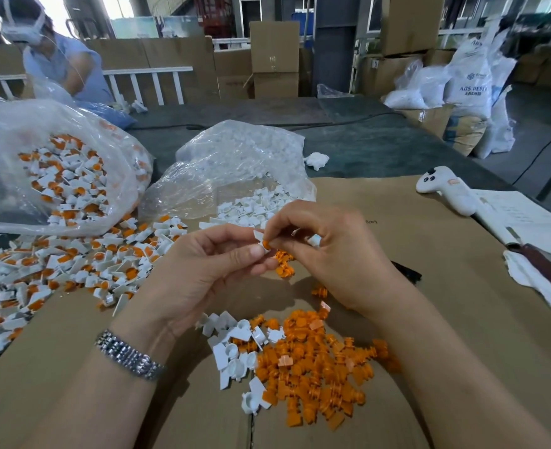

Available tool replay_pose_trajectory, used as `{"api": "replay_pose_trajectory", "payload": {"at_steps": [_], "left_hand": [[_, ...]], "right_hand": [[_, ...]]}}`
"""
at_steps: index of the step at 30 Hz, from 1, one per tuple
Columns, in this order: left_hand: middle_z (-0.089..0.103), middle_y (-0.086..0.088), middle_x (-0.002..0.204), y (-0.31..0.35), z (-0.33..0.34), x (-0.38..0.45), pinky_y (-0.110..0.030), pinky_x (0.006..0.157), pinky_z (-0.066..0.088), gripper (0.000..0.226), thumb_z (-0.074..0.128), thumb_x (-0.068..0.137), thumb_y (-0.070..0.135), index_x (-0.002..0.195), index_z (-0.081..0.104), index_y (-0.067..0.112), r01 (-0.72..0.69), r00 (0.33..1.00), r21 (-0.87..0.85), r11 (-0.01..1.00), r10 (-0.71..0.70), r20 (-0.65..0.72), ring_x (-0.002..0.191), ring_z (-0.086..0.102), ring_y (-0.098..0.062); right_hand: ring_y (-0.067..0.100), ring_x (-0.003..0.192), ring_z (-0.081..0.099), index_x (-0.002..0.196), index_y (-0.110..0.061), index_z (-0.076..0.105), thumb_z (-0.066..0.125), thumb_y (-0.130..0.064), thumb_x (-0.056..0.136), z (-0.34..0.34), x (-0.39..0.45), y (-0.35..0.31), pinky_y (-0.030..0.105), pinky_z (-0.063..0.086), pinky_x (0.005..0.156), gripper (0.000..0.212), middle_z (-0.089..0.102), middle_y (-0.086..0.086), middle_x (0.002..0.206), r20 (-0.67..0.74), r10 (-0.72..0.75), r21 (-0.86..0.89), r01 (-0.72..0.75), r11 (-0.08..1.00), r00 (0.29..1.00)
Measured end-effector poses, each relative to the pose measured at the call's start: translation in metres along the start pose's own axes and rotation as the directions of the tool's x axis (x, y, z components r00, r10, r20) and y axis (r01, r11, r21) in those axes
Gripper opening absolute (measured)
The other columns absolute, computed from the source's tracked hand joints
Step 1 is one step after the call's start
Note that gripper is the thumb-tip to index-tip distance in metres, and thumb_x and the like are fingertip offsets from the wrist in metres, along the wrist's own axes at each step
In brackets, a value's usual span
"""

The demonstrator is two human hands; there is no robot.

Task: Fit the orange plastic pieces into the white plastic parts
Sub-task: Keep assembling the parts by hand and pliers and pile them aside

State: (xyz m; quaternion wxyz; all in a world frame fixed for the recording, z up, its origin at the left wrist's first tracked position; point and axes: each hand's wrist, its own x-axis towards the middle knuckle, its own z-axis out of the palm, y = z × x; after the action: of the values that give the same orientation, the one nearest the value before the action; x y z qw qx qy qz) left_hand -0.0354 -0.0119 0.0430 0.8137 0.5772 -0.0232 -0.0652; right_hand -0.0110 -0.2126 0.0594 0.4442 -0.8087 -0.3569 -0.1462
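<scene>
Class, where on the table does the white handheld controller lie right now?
The white handheld controller lies at the right far side of the brown cardboard sheet, beside the open paper notebook.

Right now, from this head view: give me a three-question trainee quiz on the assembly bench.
1. True or false: the left hand pinches a small white plastic part while the right hand presses a small orange plastic piece into it.
2. Which lies nearest the person? A) loose pile of orange plastic pieces B) clear plastic bag of white plastic parts C) white handheld controller
3. Fill in: the heap of finished white-and-orange assemblies lies on the person's ____ side.

Key: 1 true; 2 A; 3 left.
</scene>
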Motion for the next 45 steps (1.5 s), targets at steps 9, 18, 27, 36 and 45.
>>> {"api": "replay_pose_trajectory", "payload": {"at_steps": [9,18,27,36,45], "left_hand": [[0.075,-0.018,0.112,-0.002,0.005,0.003,-0.03,0.085,0.061,0.042,0.091,0.068,0.016,0.108,0.078,0.014,-0.211,0.977,0.003,0.977,0.211,0.0,0.103,0.075,-0.032],[0.077,-0.015,0.103,-0.003,0.006,-0.001,-0.032,0.086,0.061,0.034,0.094,0.067,0.016,0.097,0.079,0.012,-0.178,0.984,-0.032,0.984,0.177,-0.011,0.099,0.076,-0.029],[0.071,-0.007,0.074,0.0,0.007,0.001,-0.02,0.058,0.054,0.028,0.086,0.064,0.03,0.083,0.082,0.011,-0.129,0.976,0.102,0.986,0.145,-0.163,0.066,0.067,-0.015],[0.076,-0.02,0.081,0.001,0.014,-0.002,-0.021,0.061,0.059,0.016,0.081,0.067,0.017,0.081,0.082,0.008,-0.148,0.969,0.081,0.986,0.161,-0.187,0.067,0.074,-0.021],[0.076,-0.021,0.083,0.005,0.016,-0.006,-0.022,0.062,0.06,0.019,0.084,0.062,0.019,0.078,0.081,0.009,-0.127,0.975,0.03,0.991,0.13,-0.178,0.068,0.075,-0.024]], "right_hand": [[0.002,0.098,0.066,0.114,-0.021,0.065,0.073,-0.017,0.092,0.0,0.001,-0.005,0.021,0.054,0.087,0.023,0.069,-0.013,0.104,-0.072,0.18,0.12,-0.17,0.978,0.981],[0.003,0.093,0.063,0.102,-0.016,0.073,0.076,-0.016,0.089,0.007,0.001,-0.005,0.021,0.05,0.084,0.014,0.067,-0.008,0.1,-0.137,0.087,-0.048,-0.094,0.994,0.987],[0.006,0.09,0.062,0.105,-0.018,0.068,0.077,-0.02,0.089,0.018,-0.002,-0.001,0.029,0.053,0.079,0.018,0.064,-0.008,0.097,-0.11,0.013,-0.155,-0.03,0.988,0.994],[0.007,0.088,0.066,0.103,-0.016,0.073,0.077,-0.023,0.089,0.016,-0.001,-0.001,0.031,0.056,0.077,0.016,0.068,-0.005,0.098,-0.159,-0.016,-0.133,-0.005,0.991,0.987],[0.008,0.091,0.068,0.104,-0.011,0.074,0.079,-0.015,0.088,0.014,-0.001,-0.001,0.029,0.057,0.082,0.018,0.07,-0.003,0.099,-0.151,-0.02,-0.065,0.011,0.998,0.988]]}}
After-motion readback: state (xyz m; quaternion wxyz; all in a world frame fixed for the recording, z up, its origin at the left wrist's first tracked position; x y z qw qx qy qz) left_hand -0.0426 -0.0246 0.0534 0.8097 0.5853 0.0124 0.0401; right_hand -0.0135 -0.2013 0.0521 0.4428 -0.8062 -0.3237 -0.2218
